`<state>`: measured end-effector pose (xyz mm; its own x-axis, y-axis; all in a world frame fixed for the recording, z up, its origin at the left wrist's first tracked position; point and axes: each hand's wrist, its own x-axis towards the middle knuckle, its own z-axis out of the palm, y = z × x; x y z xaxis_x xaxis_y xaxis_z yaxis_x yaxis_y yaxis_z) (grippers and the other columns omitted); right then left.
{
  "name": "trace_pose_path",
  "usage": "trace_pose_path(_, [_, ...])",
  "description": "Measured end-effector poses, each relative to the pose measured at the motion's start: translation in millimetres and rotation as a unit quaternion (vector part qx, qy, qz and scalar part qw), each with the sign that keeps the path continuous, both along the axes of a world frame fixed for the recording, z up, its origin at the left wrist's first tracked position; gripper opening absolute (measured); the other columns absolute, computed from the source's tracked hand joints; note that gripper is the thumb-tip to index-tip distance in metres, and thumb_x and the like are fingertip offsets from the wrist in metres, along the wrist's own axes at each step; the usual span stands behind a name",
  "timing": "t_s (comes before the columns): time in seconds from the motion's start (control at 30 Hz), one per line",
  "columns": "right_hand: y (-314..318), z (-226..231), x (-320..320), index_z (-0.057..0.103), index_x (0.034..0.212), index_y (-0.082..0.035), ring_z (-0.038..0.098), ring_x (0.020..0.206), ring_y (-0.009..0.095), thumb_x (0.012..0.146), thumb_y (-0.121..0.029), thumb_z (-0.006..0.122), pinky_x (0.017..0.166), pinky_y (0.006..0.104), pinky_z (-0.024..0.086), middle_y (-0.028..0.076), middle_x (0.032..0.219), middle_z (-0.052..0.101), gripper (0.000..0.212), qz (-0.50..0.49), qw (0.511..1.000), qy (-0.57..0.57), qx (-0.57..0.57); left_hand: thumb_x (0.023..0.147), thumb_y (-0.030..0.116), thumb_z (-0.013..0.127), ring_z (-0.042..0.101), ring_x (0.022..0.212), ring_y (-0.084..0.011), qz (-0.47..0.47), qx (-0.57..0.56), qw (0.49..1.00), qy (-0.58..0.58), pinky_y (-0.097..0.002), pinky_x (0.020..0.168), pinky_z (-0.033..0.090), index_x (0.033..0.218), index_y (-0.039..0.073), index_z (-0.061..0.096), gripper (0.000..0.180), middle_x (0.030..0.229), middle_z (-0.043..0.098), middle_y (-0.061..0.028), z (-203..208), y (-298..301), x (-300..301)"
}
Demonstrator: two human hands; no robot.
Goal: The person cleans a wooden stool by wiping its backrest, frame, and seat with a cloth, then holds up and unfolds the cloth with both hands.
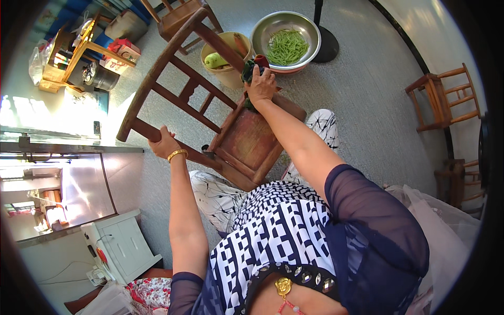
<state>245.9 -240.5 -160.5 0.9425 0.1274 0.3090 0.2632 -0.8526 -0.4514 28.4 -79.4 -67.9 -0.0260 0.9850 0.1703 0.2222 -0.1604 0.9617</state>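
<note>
A worn reddish-brown wooden chair (245, 139) leans in front of me, its slatted back slanting up to the left. My left hand (165, 144) is closed round the near post of the chair back. My right hand (260, 88) is closed on a bunched dark cloth (249, 71) with a red part, pressed against the far post close to the seat. A dark green bit of the cloth shows below that hand. Most of the cloth is hidden under my fingers.
Beyond the chair stand a beige bucket (229, 77) holding a green gourd (214, 60) and a metal basin (258, 38) of green beans (287, 47). A black stand base (328, 44) is beside the basin. Small wooden chairs (440, 100) line the right wall; a glass-topped counter (123, 149) is left.
</note>
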Motion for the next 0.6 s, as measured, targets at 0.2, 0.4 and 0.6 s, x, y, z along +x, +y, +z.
trace_pose_path(0.2, [-37.0, -38.7, -4.6, 0.05, 0.119, -0.016, 0.05, 0.1, 0.032, 0.083, -0.024, 0.058, 0.082, 0.0455, 0.043, 0.013, 0.109, 0.048, 0.038, 0.004, 0.982, 0.125, -0.141, 0.073, 0.013, 0.07, 0.06, 0.052, -0.0153, -0.001, 0.005, 1.0, -0.022, -0.026, 0.048, 0.053, 0.087, -0.004, 0.055, 0.027, 0.069, 0.062, -0.0111, 3.0, -4.2, -2.5])
trace_pose_path(0.4, [-83.9, -58.9, -20.8, 0.055, 0.109, -0.013, 0.051, 0.097, 0.032, 0.076, -0.021, 0.063, 0.078, 0.0422, 0.045, 0.012, 0.103, 0.05, 0.035, 0.084, 0.97, 0.003, -0.227, 0.071, 0.017, 0.069, 0.061, 0.052, -0.0146, 0.002, 0.01, 1.0, 0.006, -0.0263, 0.051, 0.052, 0.085, -0.002, 0.055, 0.028, 0.069, 0.062, -0.0093, 3.1, -4.3, -0.8])
trace_pose_path(0.6, [-113.2, -50.2, -79.2, 0.06, 0.096, -0.012, 0.051, 0.086, 0.028, 0.079, -0.016, 0.053, 0.069, 0.0399, 0.042, 0.011, 0.095, 0.05, 0.018, 0.194, 0.947, -0.035, -0.252, 0.07, 0.015, 0.071, 0.06, 0.052, -0.015, -0.04, -0.002, 0.999, -0.031, -0.0265, 0.05, 0.053, 0.085, -0.003, 0.055, 0.028, 0.068, 0.062, -0.0104, -3.5, 7.2, -8.8])
